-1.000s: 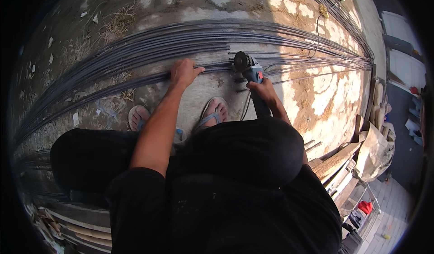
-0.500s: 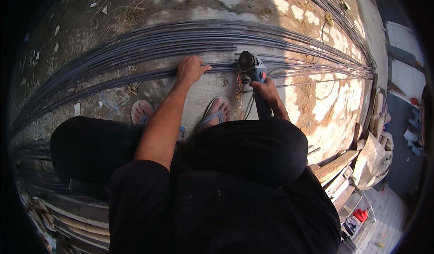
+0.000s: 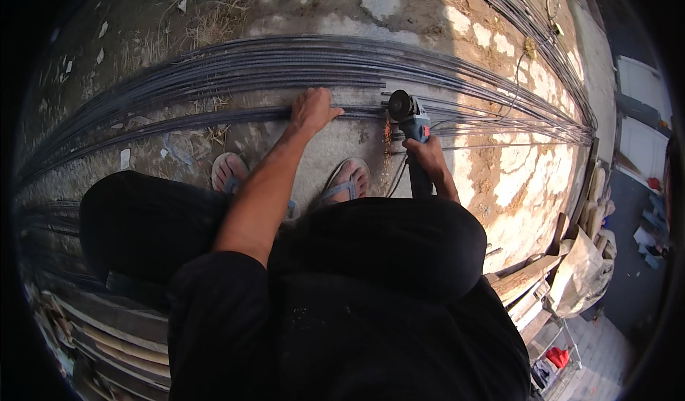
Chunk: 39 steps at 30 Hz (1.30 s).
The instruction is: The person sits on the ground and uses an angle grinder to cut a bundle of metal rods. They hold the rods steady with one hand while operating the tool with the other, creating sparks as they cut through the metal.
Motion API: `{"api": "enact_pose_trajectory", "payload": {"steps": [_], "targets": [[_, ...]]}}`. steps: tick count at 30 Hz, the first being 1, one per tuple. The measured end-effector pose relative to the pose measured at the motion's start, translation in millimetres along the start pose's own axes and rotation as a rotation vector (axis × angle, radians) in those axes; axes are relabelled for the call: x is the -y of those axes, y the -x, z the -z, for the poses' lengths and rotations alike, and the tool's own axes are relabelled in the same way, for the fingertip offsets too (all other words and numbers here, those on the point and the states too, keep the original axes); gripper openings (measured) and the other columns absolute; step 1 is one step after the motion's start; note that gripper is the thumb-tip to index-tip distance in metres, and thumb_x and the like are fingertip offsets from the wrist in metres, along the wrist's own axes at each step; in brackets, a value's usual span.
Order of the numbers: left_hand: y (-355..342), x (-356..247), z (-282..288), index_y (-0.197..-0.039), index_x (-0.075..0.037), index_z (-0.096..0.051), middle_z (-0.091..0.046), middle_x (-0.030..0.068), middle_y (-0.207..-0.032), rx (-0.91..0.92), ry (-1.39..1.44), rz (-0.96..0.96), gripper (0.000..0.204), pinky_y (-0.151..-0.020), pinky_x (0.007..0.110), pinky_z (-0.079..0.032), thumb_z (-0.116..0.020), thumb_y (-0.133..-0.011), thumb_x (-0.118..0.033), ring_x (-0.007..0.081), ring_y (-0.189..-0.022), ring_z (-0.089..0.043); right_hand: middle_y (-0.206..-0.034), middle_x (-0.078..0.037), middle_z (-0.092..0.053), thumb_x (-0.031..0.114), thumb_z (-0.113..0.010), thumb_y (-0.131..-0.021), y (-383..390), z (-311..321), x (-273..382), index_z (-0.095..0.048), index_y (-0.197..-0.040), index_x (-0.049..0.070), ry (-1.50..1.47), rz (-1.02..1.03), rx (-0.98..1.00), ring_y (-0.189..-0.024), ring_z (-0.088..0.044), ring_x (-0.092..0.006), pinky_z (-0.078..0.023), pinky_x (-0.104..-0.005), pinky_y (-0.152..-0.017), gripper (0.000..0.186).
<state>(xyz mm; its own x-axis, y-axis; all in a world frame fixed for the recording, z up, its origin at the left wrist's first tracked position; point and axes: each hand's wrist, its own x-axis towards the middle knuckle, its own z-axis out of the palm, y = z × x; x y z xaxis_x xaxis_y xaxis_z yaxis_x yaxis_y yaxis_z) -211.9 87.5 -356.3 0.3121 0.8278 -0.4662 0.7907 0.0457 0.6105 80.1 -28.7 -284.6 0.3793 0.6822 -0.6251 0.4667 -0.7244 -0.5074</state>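
My right hand (image 3: pixel 428 155) is wrapped round the body of an angle grinder (image 3: pixel 415 130), dark blue with a silver head. Its round disc (image 3: pixel 401 105) meets the near bundle of steel rebars (image 3: pixel 367 112), and orange sparks (image 3: pixel 388 135) fall from there toward the ground. My left hand (image 3: pixel 314 110) is closed over the same near rebars, a short way left of the disc; its thumb points right. Just beyond lies a thicker bundle of long rebars (image 3: pixel 250 57), some with ends near the disc.
My feet in flip-flops (image 3: pixel 349 180) stand close to the sparks. A thin cable (image 3: pixel 517 80) crosses the rebars at right. More rods (image 3: pixel 542 33) lie at the upper right. Wooden boards (image 3: pixel 524 280) and a pale sheet (image 3: pixel 581 276) are piled at the lower right.
The view has shifted slightly, so everything sits a little further right. Both hands keep their holds, and sparks still fall from the disc.
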Motion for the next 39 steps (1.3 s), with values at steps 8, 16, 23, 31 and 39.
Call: {"api": "enact_pose_trajectory", "payload": {"steps": [8, 16, 23, 31, 39], "targets": [[4.5, 8.0, -10.5, -0.106, -0.005, -0.064, -0.074, 0.0152, -0.087, -0.108, 0.035, -0.047, 0.047, -0.079, 0.046, -0.054, -0.086, -0.082, -0.039, 0.0305, -0.089, -0.073, -0.076, -0.008, -0.068, 0.024, -0.078, -0.078, -8.0, 2.6, -3.0, -0.069, -0.090, -0.002, 0.097, -0.007, 0.000, -0.068, -0.065, -0.0166, -0.051, -0.0354, -0.063, 0.030], [7.5, 4.0, -1.9, -0.100, -0.004, -0.067, -0.073, 0.0182, -0.095, -0.024, 0.033, 0.002, 0.047, -0.082, 0.049, -0.054, -0.086, -0.081, -0.043, 0.0365, -0.095, -0.071, -0.074, -0.008, -0.067, 0.022, -0.078, -0.079, -0.9, -0.5, 1.6, -0.069, -0.090, -0.002, -0.005, 0.014, 0.032, -0.064, -0.063, -0.0165, -0.050, -0.0355, -0.060, 0.028], [6.2, 7.9, -7.0, -0.099, -0.004, -0.070, -0.074, 0.0189, -0.101, -0.060, 0.020, -0.018, 0.047, -0.085, 0.049, -0.055, -0.085, -0.081, -0.044, 0.0383, -0.099, -0.071, -0.073, -0.010, -0.067, 0.024, -0.078, -0.078, -8.2, -2.0, -5.6, -0.070, -0.087, -0.006, 0.022, 0.002, 0.022, -0.060, -0.064, -0.0193, -0.050, -0.0365, -0.056, 0.032], [7.5, 7.5, -6.7, -0.101, -0.003, -0.070, -0.073, 0.0204, -0.100, -0.065, 0.035, -0.032, 0.048, -0.086, 0.048, -0.055, -0.086, -0.079, -0.043, 0.0393, -0.099, -0.071, -0.071, -0.012, -0.067, 0.023, -0.078, -0.078, -19.4, 1.7, -22.9, -0.070, -0.086, -0.008, 0.094, 0.023, 0.036, -0.059, -0.065, -0.0210, -0.051, -0.0369, -0.055, 0.033], [6.3, 11.0, -11.6, -0.094, -0.002, -0.068, -0.073, 0.0194, -0.095, -0.095, 0.040, -0.037, 0.047, -0.081, 0.048, -0.054, -0.088, -0.078, -0.041, 0.0374, -0.094, -0.071, -0.073, -0.010, -0.066, 0.023, -0.077, -0.079, -17.4, 1.3, -23.2, -0.069, -0.086, -0.006, 0.004, 0.046, 0.092, -0.058, -0.065, -0.0198, -0.051, -0.0367, -0.055, 0.031]]}}
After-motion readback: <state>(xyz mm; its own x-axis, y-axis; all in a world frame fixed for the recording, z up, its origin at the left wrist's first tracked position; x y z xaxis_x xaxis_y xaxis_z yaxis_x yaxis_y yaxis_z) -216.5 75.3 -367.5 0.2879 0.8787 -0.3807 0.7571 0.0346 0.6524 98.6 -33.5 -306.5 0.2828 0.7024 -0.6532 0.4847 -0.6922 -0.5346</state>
